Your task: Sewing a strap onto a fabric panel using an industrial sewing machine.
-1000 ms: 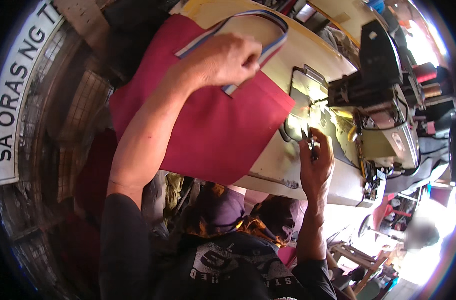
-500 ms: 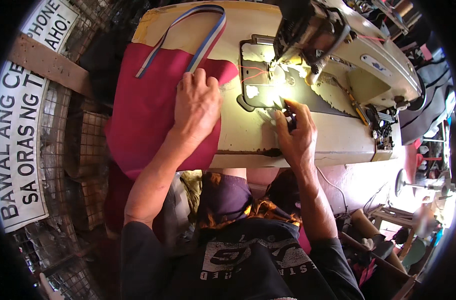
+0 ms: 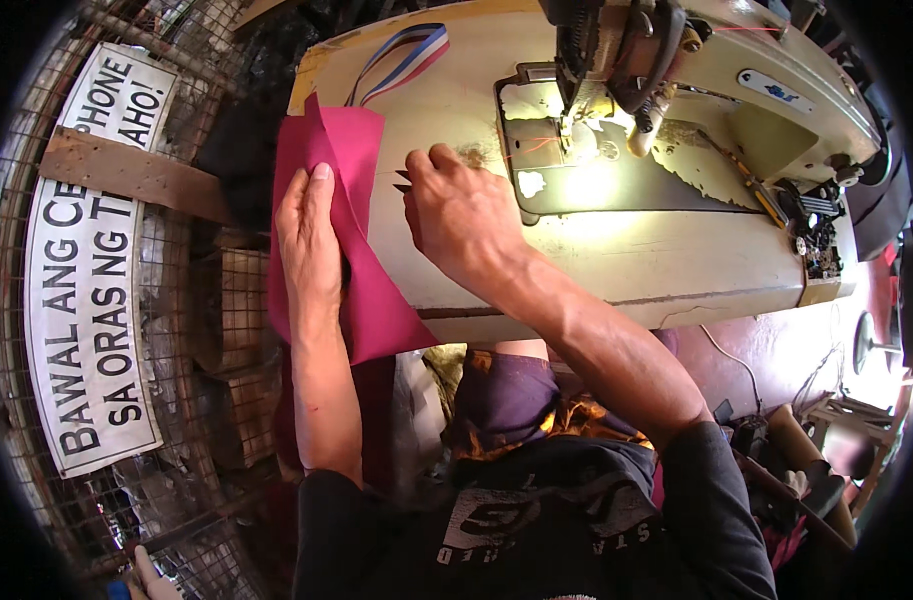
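Note:
A magenta fabric piece (image 3: 346,150) hangs folded over the left end of the cream sewing table (image 3: 576,260). A red, white and blue striped strap (image 3: 401,55) runs from its top edge across the table. My left hand (image 3: 311,240) lies flat along the fold, its thumb hidden behind the cloth, holding it. My right hand (image 3: 461,215) rests on the table right beside the fabric and grips small dark thread snips (image 3: 402,181), whose tips point at the cloth's edge. The sewing machine (image 3: 666,60) stands at the back right, its needle plate (image 3: 586,160) lit.
A wire mesh wall with a white sign (image 3: 91,260) and a wooden slat (image 3: 136,175) stands close on the left. Stacked crates (image 3: 241,320) sit below the table's left end. Cables and clutter (image 3: 816,240) lie at the right.
The fabric has been pulled left, off most of the table, and folded. My right hand with the snips moved from the needle plate leftward to the cloth's edge. My left hand shifted left.

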{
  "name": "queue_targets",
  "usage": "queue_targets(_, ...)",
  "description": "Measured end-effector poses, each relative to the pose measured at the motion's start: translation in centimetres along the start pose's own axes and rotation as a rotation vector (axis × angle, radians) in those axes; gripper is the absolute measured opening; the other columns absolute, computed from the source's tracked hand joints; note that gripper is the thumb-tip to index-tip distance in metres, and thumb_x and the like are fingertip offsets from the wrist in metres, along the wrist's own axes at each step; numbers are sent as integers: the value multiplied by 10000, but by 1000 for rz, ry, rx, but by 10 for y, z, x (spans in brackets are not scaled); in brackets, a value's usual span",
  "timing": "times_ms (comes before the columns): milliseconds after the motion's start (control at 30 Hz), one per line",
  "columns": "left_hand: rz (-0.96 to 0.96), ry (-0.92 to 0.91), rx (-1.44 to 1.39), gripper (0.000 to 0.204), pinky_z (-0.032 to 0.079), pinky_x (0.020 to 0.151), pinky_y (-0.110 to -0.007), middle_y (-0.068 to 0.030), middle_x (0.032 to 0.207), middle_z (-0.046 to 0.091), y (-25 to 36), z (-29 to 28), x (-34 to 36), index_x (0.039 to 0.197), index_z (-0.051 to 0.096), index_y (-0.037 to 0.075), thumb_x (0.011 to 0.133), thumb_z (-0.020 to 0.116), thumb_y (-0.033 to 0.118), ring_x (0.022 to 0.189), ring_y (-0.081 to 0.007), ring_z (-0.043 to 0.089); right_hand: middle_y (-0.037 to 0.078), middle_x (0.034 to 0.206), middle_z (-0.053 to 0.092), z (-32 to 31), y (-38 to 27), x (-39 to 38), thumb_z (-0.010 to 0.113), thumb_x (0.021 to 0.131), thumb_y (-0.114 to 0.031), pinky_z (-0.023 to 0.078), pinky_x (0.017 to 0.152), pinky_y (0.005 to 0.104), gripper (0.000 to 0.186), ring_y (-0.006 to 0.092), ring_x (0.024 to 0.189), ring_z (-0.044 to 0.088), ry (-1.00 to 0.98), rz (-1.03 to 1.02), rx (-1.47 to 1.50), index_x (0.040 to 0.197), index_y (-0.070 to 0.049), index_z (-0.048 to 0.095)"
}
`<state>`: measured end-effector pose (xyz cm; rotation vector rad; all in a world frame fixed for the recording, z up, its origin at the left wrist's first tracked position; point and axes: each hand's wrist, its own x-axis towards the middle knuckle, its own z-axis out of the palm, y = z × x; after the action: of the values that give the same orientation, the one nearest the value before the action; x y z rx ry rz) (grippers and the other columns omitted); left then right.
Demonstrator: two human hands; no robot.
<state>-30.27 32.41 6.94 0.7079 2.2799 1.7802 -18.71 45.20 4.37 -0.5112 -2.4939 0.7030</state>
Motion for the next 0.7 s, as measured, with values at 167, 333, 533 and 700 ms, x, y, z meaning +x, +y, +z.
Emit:
queue_targets(167,2,61,1,712,394,1096,-328,-195,1362,596,12,0,-14,1405,480,-142,1018,610,440,1280,-206,534,164,939,684,19,-6,29,598,916,-148,563,711,495,149,404,810,686,-37,8,43,1016,-38,616)
queue_targets(333,-95,179,-4,654,439,1024,-298,-141,1226,661,40,-13,-13,1318,592,-76,956,663,463,1146,-170,601,150,905,685,9,5,4,681,917,-154,548,680,450,162,358,810,692,94,22,259,1000,-40,604)
queue_targets(533,5,319,-133,590,537,888,-295,-136,1155,671,55,-18,-30,1270,624,-32,934,680,449,1010,-181,664,157,983,669,6,-12,-9,692,921,-159,553,669,451,221,369,761,680,177,-5,374,1060,-45,563)
queue_targets(700,-49,269,-169,451,517,903,-308,-137,1152,668,46,-25,-21,1259,632,-10,974,616,340,1014,-197,651,158,925,636,6,-35,7,652,932,-167,527,641,504,192,413,730,659,164,-3,235,1032,-66,522)
